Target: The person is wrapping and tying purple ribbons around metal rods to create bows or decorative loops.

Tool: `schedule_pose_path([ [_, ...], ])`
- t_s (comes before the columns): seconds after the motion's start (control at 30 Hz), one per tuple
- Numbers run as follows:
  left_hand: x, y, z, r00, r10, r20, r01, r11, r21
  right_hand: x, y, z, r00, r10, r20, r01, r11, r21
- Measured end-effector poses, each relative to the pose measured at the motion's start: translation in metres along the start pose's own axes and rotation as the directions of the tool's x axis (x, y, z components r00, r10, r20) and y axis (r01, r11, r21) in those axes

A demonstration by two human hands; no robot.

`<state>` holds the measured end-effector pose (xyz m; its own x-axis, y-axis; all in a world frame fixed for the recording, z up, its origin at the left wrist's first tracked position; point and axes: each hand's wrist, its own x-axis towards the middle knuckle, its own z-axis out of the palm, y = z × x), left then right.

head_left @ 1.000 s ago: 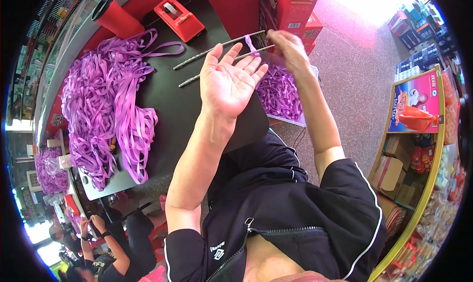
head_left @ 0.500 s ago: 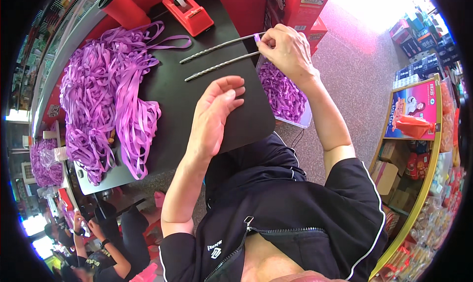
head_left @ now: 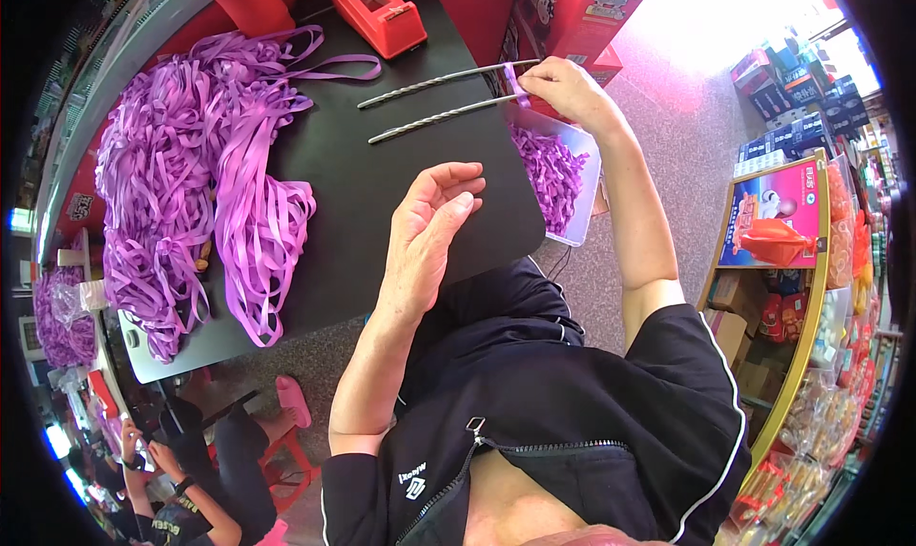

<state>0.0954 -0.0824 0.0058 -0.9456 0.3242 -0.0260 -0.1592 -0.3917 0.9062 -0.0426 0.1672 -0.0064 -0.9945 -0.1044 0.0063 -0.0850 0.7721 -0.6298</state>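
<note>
Two long grey metal rods with spiral grooves, the upper rod (head_left: 434, 85) and the lower rod (head_left: 439, 117), extend side by side above the dark table. A small purple ribbon loop (head_left: 515, 85) spans both near their right ends. There, my right hand (head_left: 565, 90) has its fingers pressed together at the ribbon, partly hiding the rod ends. My left hand (head_left: 429, 226) hovers over the table's near part, fingers loosely bent and apart, holding nothing visible. A big heap of purple ribbon (head_left: 157, 164) covers the table's left side, with a looped bundle (head_left: 258, 250) beside it.
A red tape dispenser (head_left: 382, 16) and a red cylindrical container (head_left: 250, 2) stand at the back. Below the table's right edge, a clear bin (head_left: 582, 217) holds short purple ribbon pieces. Red boxes (head_left: 582, 16) stand behind it. Another person (head_left: 205, 489) sits at lower left.
My right hand has shifted right along the rods, leaving the ribbon loop more exposed. My left hand stays raised, a little farther right and lower. The whole view has shifted slightly.
</note>
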Motion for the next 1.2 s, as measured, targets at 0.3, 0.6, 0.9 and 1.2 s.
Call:
schedule_pose_path([
  [0.3, -0.002, -0.001, 0.000, 1.000, 0.017, -0.014, -0.017, 0.999, -0.027, 0.005, 0.023, 0.012, 0.932, 0.094, 0.351, -0.343, 0.546, 0.764],
  [0.6, 0.004, 0.020, 0.010, 1.000, 0.020, 0.016, -0.025, 0.932, 0.362, 0.010, 0.036, -0.003, 0.902, 0.085, 0.424, -0.419, 0.419, 0.806],
  [0.9, 0.078, 0.001, -0.010, 0.964, 0.181, 0.194, -0.119, -0.359, 0.926, 0.046, 0.014, -0.003, 0.870, -0.037, 0.491, -0.382, 0.579, 0.720],
  [1.2, 0.078, -0.003, -0.012, 0.977, 0.155, 0.145, -0.090, -0.319, 0.944, 0.052, 0.034, -0.001, 0.862, -0.033, 0.505, -0.414, 0.530, 0.740],
])
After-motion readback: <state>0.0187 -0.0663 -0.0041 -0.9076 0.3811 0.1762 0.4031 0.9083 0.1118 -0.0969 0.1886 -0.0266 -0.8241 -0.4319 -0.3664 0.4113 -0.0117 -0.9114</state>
